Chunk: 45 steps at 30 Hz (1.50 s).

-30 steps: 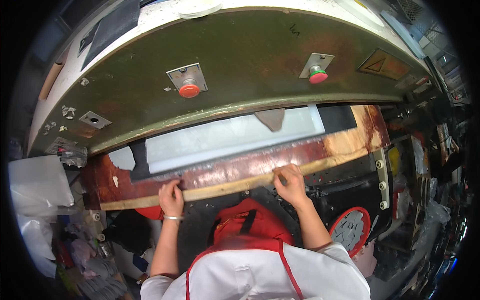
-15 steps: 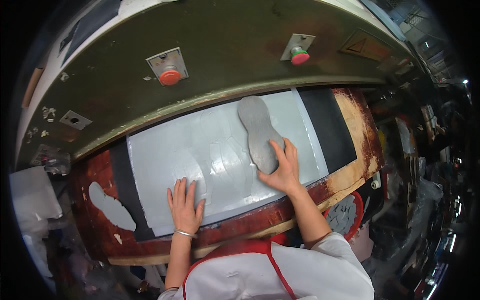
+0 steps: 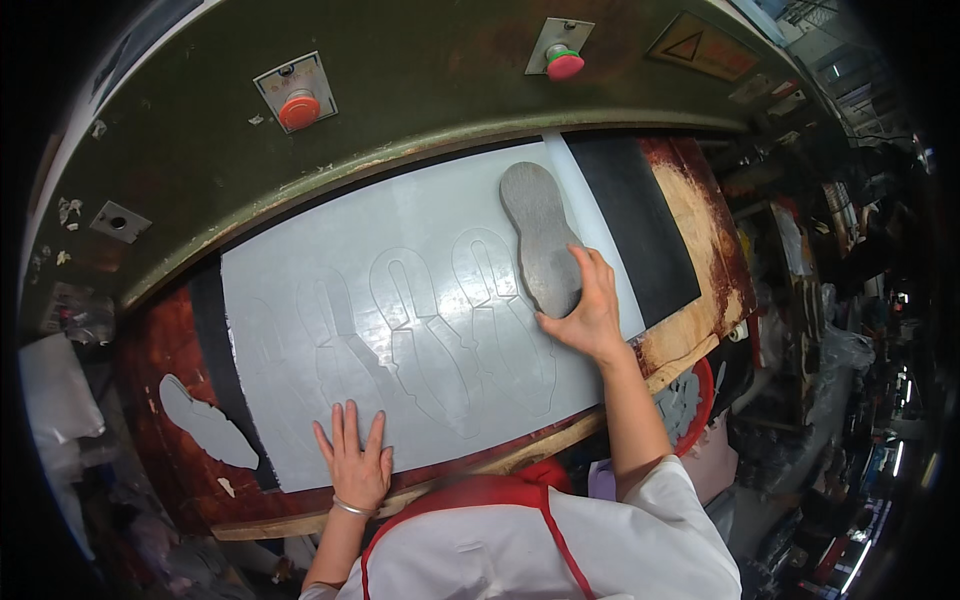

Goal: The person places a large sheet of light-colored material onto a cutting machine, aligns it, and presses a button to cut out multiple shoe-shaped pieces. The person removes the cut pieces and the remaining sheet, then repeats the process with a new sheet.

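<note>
A pale grey sheet lies across the work surface, with several insole-shaped outlines cut into it side by side. At its right part rests a dark grey sole-shaped cutting die, long and narrow-waisted. My right hand holds the near end of the die, thumb on its near left edge and fingers along its right side. On the sheet's near edge, left of the middle, my left hand lies flat with fingers spread. It holds nothing. A bracelet circles the left wrist.
A green machine beam spans the far side, bearing a red button and a pink-red button. A loose sole-shaped grey piece lies at the left on the reddish board. A red tub of grey scraps stands lower right.
My right hand and the die have shifted right across the sheet, uncovering another cut outline. My left hand has slid nearer to me, toward the sheet's near edge. The view has shifted slightly.
</note>
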Available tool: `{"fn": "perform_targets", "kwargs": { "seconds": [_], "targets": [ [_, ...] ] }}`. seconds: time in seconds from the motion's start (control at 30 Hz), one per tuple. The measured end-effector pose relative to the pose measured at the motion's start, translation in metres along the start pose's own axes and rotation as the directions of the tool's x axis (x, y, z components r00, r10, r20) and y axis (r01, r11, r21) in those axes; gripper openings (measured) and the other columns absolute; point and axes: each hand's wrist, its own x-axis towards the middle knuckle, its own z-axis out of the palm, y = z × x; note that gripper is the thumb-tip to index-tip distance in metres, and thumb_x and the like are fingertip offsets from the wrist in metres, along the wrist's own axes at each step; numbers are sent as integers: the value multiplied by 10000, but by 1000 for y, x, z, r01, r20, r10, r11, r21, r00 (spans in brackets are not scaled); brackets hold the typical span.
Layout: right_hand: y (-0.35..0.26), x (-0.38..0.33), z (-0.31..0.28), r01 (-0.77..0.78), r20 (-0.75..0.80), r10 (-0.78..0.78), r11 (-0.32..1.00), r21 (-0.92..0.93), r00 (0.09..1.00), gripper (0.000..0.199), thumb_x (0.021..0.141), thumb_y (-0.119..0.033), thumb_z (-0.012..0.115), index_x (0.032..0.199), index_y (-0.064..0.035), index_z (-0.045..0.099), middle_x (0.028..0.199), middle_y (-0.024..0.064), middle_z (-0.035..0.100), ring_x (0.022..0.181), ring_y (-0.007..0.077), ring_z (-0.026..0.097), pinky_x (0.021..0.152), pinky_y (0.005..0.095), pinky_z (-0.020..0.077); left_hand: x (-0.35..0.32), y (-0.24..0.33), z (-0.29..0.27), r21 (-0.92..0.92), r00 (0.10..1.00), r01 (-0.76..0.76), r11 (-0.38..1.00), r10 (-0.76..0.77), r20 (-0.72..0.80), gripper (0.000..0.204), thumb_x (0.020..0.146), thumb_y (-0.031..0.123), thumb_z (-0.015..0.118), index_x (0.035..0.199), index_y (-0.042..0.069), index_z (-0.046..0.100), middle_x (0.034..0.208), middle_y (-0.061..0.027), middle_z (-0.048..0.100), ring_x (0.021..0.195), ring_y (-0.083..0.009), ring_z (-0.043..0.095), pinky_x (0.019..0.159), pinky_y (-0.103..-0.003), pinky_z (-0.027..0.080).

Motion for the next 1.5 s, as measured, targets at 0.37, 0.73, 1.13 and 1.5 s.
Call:
{"fn": "perform_targets", "kwargs": {
  "seconds": [0.37, 0.73, 1.13, 1.5],
  "targets": [
    [19, 1, 33, -56, -271, 97, 986, 155, 958, 1003, 591, -163, 848, 1421, -11, 305, 1326, 238, 438, 1217, 368, 468, 1011, 417, 408, 42, -14, -14, -184, 991, 51, 982, -72, -113, 476, 779, 146, 651, 1235, 43, 559, 1380, -234, 409, 1317, -413, 353, 1095, -605, 159],
    [-7, 201, 3, 164, -609, -57, 979, 121, 791, 795, 869, -312, 585, 1438, 74, 184, 1419, 315, 284, 1301, 450, 291, 1082, 509, 227, 85, -55, -5, -208, 945, 75, 975, -136, -298, 198, 785, 92, 657, 974, 40, 626, 829, -116, 558, 777, -311, 520, 710, -406, 403],
    [-12, 236, 27, 100, -603, -85, 995, -9, 793, 965, 836, -403, 659, 1455, 56, 78, 1483, 339, 64, 1359, 496, 141, 1101, 544, 177, 176, -100, -5, -89, 871, 187, 978, -207, -445, 87, 840, 108, 587, 842, 31, 628, 710, -130, 553, 660, -319, 523, 609, -411, 404],
    [79, 150, 72, -458, -174, 501, 858, 234, 848, 463, 859, -374, 649, 612, 14, 595, 539, 183, 535, 513, 299, 544, 579, 412, 446, 171, -93, 6, -290, 703, 592, 752, -658, -271, 312, 884, 245, 614, 1106, 27, 635, 619, -120, 531, 619, -320, 539, 607, -444, 422]
  ]
}}
